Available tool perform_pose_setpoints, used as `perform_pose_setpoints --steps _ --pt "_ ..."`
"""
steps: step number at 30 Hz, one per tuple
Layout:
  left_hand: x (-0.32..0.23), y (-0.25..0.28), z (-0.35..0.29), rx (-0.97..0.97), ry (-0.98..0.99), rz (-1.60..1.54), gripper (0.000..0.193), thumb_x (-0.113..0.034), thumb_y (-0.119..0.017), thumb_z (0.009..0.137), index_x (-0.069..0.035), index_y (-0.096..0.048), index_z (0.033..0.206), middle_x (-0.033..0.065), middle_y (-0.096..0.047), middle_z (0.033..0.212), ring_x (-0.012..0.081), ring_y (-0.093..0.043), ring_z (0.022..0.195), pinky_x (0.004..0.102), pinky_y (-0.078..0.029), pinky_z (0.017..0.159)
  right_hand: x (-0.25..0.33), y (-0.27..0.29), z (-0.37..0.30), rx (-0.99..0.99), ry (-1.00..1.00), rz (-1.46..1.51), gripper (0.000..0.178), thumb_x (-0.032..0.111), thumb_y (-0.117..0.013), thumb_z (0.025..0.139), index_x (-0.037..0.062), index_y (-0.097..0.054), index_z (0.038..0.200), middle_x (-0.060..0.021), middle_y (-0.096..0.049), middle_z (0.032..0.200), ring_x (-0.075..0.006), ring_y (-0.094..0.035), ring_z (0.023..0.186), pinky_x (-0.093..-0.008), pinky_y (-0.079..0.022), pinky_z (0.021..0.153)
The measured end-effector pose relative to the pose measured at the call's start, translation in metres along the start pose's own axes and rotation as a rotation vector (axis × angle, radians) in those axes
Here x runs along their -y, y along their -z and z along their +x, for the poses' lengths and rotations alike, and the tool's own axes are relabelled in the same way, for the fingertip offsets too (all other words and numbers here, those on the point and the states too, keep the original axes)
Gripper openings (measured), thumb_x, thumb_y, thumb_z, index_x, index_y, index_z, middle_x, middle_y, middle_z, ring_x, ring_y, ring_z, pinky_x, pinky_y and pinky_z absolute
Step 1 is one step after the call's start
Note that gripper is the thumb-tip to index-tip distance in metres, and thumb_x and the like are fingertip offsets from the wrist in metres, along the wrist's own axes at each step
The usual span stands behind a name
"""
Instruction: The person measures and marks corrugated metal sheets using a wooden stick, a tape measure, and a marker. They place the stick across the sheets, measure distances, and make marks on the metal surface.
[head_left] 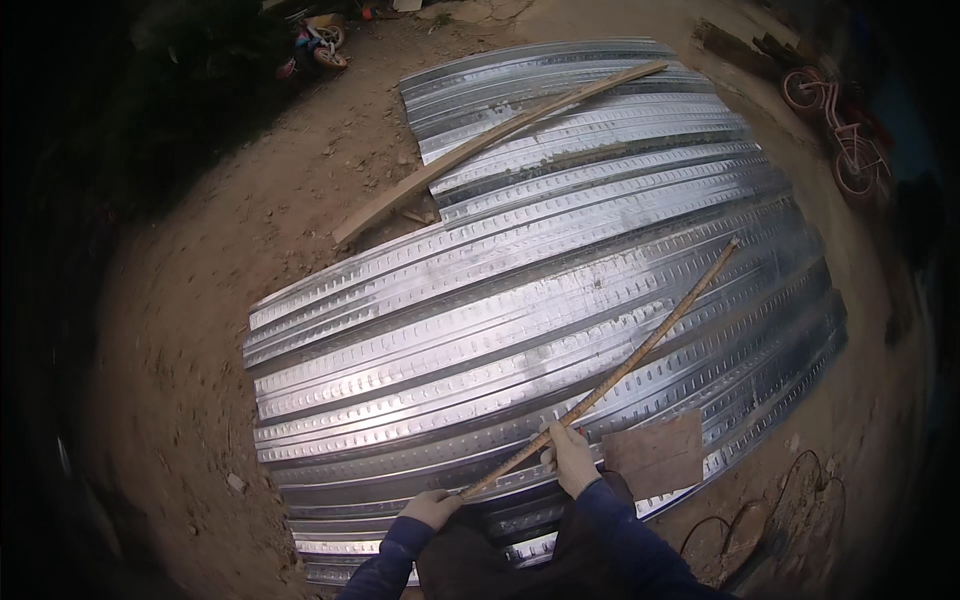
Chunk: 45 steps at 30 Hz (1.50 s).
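Observation:
A long, thin, rusty-brown rod [640, 352] slants from near my body toward the far right, over ribbed silver metal decking sheets [430, 330]. My right hand [570, 460] is closed round it partway along its near half. At its near end, my left hand [432, 508] is closed on the rod, with the fingertips partly hidden. The far end lies over the sheets; I cannot tell whether it touches them. Beside my right forearm, a flat brown board [655, 455] rests on the decking. A tiny red spot shows by my right fingers, too small to name.
A long wooden plank [500, 135] lies slanted across the far sheets, overhanging their left edge. Bare dirt [190, 380] borders the decking. A pink bicycle [840, 130] is at the far right, another small bike [325, 48] at the back left. A dark cable [780, 485] curls at the lower right.

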<state>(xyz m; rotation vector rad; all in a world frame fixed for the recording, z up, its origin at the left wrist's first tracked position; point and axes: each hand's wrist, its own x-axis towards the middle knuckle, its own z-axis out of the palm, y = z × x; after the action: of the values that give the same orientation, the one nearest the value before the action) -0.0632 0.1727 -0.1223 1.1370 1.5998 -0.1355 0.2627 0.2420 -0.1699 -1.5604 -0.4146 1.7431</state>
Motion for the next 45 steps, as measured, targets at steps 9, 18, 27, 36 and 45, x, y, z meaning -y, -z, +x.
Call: perform_pose_setpoints --steps 9,18,27,36,45 --pt "0.055 0.057 -0.036 -0.036 0.017 -0.059 0.044 -0.036 -0.081 0.092 -0.004 -0.079 0.123 0.0126 -0.079 0.109 0.0273 -0.075 0.107 0.0421 -0.059 0.095 0.17 0.115 0.118 -0.415 0.332 0.07 0.038 0.041 -0.064 0.103 0.0045 -0.068 0.094 -0.0032 -0.055 0.065 -0.0144 -0.047 0.046 -0.0326 -0.036 0.042" --pt "0.055 0.039 0.064 0.06 -0.089 0.077 0.046 -0.036 -0.077 0.093 -0.002 -0.079 0.123 0.0141 -0.08 0.106 0.0272 -0.075 0.103 0.04 -0.059 0.092 0.133 0.049 0.124 -0.26 0.298 -0.022 0.04 0.042 -0.067 0.105 0.0022 -0.073 0.103 -0.0036 -0.064 0.078 -0.0114 -0.053 0.053 -0.0311 -0.039 0.044" --pt "0.041 0.08 0.084 -0.008 -0.222 0.22 0.041 -0.019 -0.082 0.088 -0.006 -0.076 0.127 0.0106 -0.078 0.114 0.0277 -0.077 0.102 0.041 -0.064 0.083 0.155 0.02 0.156 -0.377 0.393 0.159 0.043 0.043 -0.059 0.109 0.0028 -0.075 0.106 -0.003 -0.058 0.069 -0.0127 -0.052 0.051 -0.0323 -0.043 0.048" --pt "0.094 0.104 0.075 0.102 0.158 0.109 0.05 -0.043 -0.068 0.1 -0.007 -0.074 0.135 0.0169 -0.08 0.113 0.0307 -0.075 0.106 0.0465 -0.057 0.094 0.257 0.142 0.255 -0.553 0.489 0.05 0.033 0.037 -0.064 0.101 0.0048 -0.072 0.101 -0.0056 -0.068 0.078 -0.0144 -0.056 0.057 -0.0347 -0.045 0.051" --pt "-0.044 0.173 0.171 0.095 -0.451 0.146 0.031 -0.031 -0.071 0.096 -0.002 -0.078 0.102 0.0052 -0.065 0.068 0.018 -0.061 0.055 0.0339 -0.05 0.053 0.079 -0.04 0.176 -0.51 0.575 -0.911 0.065 0.048 -0.062 0.105 0.0022 -0.059 0.151 -0.0226 -0.068 0.14 -0.0428 -0.059 0.137 -0.0527 -0.042 0.119"
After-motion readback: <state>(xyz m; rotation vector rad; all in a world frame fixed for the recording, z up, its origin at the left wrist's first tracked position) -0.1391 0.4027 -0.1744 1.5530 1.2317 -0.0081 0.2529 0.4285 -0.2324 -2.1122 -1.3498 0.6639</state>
